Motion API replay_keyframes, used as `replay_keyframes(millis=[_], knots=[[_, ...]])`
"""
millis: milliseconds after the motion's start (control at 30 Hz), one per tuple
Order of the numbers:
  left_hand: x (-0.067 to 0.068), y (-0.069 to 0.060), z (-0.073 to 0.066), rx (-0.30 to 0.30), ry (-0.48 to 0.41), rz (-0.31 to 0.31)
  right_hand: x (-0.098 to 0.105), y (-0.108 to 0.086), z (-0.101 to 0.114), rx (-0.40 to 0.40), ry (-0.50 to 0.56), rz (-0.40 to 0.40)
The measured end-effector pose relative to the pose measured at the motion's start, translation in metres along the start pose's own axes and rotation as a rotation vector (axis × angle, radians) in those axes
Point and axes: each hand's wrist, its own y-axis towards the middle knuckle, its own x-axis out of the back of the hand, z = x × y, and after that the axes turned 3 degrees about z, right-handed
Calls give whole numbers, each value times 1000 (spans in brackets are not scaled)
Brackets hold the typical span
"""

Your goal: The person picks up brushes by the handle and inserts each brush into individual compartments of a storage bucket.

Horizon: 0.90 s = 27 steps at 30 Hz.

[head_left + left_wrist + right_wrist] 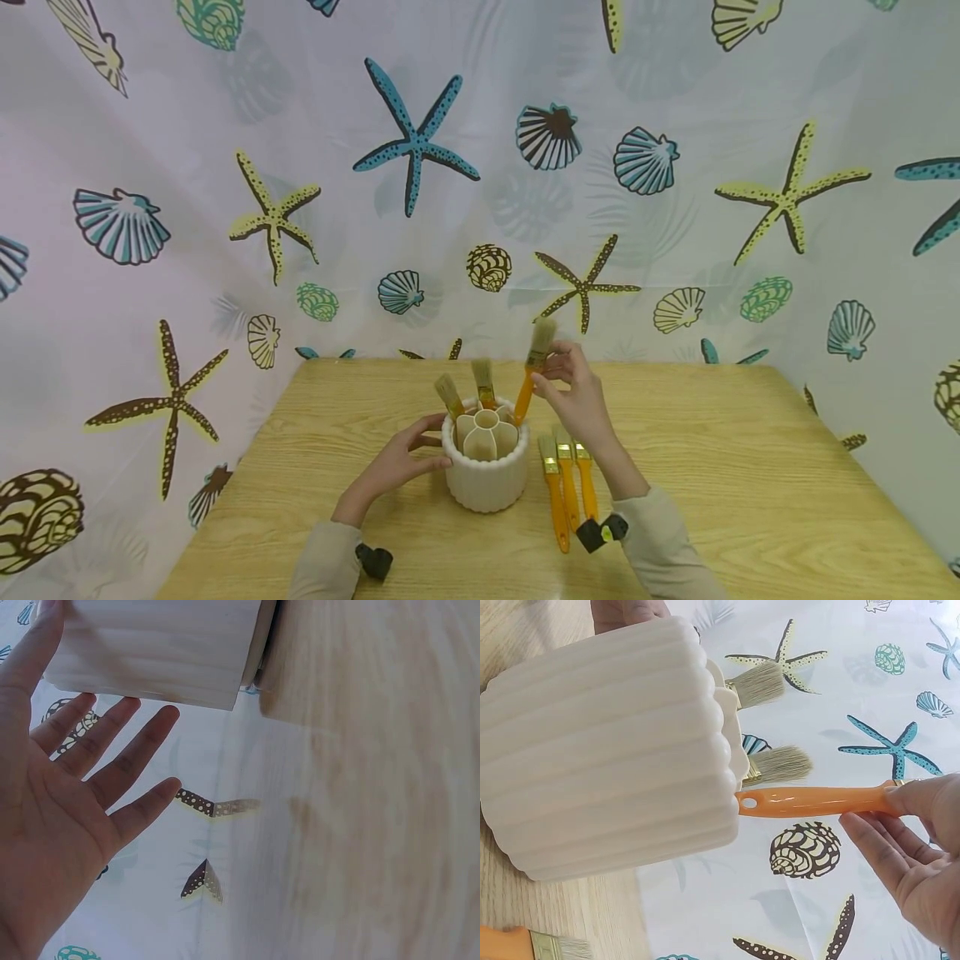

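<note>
A white ribbed round holder with petal-shaped compartments stands on the table, two brushes upright in its back and left part. My right hand pinches a third brush near its metal band, bristles up, the orange handle's end at the holder's right rim. Against the holder's left side rest the fingers and thumb of my left hand; in the left wrist view that hand is spread, its fingertips along the holder's wall.
Several orange-handled brushes lie side by side right of the holder, under my right forearm. The wooden table extends to both sides. A curtain with starfish and shells hangs behind and beside it.
</note>
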Motion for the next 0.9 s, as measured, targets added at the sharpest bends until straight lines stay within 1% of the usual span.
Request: replay_keyframes(millis=[67, 300, 333, 467, 633, 900], knots=[[0, 0, 2, -5, 0, 0, -1, -1, 0, -2, -11, 5], [-3, 8, 29, 5, 10, -23, -4, -3, -2, -9, -50, 19], [-3, 8, 30, 3, 10, -26, -5, -3, -2, -7, -50, 20], [-3, 8, 32, -11, 9, -28, -7, -4, -3, -2, -32, 25], [-2, 6, 31, -35, 17, -30, -10, -6, -2, 0, -44, 36], [-3, 6, 31, -18, 20, -33, -13, -8, -7, 19, -54, 41]])
